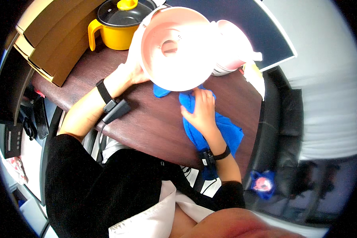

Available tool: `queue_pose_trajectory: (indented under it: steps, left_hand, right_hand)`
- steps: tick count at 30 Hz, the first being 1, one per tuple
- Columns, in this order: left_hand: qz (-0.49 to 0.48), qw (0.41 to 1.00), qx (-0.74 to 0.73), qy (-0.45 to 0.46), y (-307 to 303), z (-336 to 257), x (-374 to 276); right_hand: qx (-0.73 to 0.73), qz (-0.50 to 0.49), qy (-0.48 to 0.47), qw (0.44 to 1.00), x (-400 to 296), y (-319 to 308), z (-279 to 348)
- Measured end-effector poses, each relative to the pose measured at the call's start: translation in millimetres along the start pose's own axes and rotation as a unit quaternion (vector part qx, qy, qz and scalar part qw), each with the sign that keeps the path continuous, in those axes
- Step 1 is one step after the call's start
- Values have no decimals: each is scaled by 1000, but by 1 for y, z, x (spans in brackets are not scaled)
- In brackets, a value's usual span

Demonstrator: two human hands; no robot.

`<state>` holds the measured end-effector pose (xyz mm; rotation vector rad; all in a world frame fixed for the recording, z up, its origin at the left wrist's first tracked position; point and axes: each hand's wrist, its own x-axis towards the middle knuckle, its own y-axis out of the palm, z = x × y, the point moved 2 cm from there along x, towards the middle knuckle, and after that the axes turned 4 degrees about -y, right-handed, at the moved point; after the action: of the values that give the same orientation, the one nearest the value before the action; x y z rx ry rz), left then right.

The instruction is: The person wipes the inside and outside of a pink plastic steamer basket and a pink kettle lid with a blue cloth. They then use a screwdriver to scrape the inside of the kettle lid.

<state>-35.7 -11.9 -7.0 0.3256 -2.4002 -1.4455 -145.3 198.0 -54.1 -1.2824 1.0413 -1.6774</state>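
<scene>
My left hand [135, 70] grips the left side of a round, hollow pink plastic housing [151, 56], tilted so that its inside faces me. A round hole shows in its floor, and strong glare washes out its right half. Just under its lower rim, my right hand [204, 108] holds a blue cloth [229, 128]. The cloth trails along the table on both sides of my right wrist. My right fingertips are close to the rim; whether they touch it I cannot tell. A smaller blue piece [161, 91] peeks out below the housing, perhaps part of the same cloth.
A yellow pot [116, 37] with a glass lid stands at the back left, beside stacked cardboard boxes [59, 38]. Behind the housing sits another pink-and-white appliance part [235, 47], also overexposed. Brown table [154, 125]; a black sofa [281, 119] is at right. A cable [100, 142] hangs from my left wrist device.
</scene>
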Motion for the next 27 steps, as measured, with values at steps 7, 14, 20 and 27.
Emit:
queue_pose_trajectory:
  steps: [7,14,20,27]
  left_hand:
    - [7,999,-14,-44,-21,8,2]
    - [7,993,-44,-109,-25,20,-5]
    - [43,992,-22,-118,-17,29,-10]
    - [68,983,-82,-151,-17,29,-10]
  right_hand:
    - [112,-81,107,984,-3,-12,-24]
    - [275,-264,234,894,-26,-82,-58]
    - [129,-235,104,958,24,-124,15]
    - [1,-118,-126,985,88,-92,71]
